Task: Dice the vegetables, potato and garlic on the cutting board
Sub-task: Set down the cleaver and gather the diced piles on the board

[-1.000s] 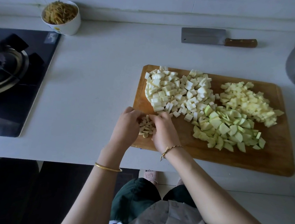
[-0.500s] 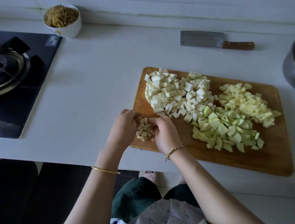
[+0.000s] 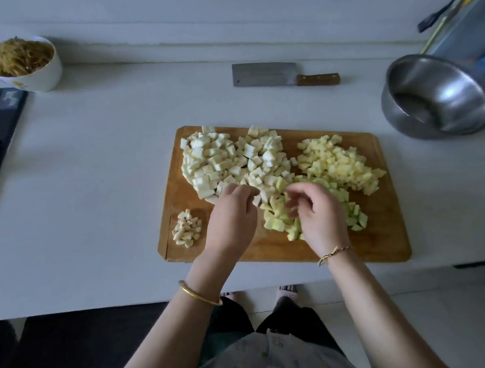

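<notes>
Fingers [image 3: 245, 190] loosely curled, empty: left hand [image 3: 233, 215] at white dice [image 3: 217, 158], right hand [image 3: 318, 216] over green dice [image 3: 273, 224].

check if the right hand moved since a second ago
Yes. The right hand left the garlic pile at the near-left corner of the cutting board and moved right, over the green dice.

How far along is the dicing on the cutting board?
Done: white cubes, yellowish cubes, green pieces and a garlic pile lie diced on the cutting board; the cleaver lies on the counter. In hand: left hand and right hand hover over the piles. Left: nothing uncut shows.
</notes>
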Available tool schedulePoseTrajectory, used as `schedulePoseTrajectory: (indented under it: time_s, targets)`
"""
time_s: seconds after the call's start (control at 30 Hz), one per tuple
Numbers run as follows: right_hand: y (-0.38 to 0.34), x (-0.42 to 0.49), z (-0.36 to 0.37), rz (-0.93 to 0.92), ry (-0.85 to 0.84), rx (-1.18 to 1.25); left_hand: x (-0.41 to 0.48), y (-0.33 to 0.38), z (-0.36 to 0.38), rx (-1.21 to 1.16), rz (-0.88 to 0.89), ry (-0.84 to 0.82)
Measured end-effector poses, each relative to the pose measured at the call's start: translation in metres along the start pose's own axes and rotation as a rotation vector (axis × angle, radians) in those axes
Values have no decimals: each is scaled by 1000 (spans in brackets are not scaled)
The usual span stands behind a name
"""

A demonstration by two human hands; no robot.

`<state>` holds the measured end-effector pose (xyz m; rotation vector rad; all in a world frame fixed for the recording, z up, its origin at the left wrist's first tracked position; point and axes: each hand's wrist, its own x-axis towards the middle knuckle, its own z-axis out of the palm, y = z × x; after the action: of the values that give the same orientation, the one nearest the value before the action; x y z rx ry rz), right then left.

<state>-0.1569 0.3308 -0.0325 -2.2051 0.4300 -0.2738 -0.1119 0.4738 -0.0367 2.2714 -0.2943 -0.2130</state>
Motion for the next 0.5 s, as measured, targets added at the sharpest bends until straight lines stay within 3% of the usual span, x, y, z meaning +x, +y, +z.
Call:
schedulePoseTrajectory:
  time_s: [0.2, 0.37, 0.5]
  targets:
    - [40, 14, -44, -84, 176, -183, -1, 34, 45, 156, 59, -43]
    - [81, 35, -85, 19, 309, -207, 22, 69, 70, 151, 83, -10]
    - [114, 55, -105, 177, 222, -286, 47, 89, 94, 289, -30, -68]
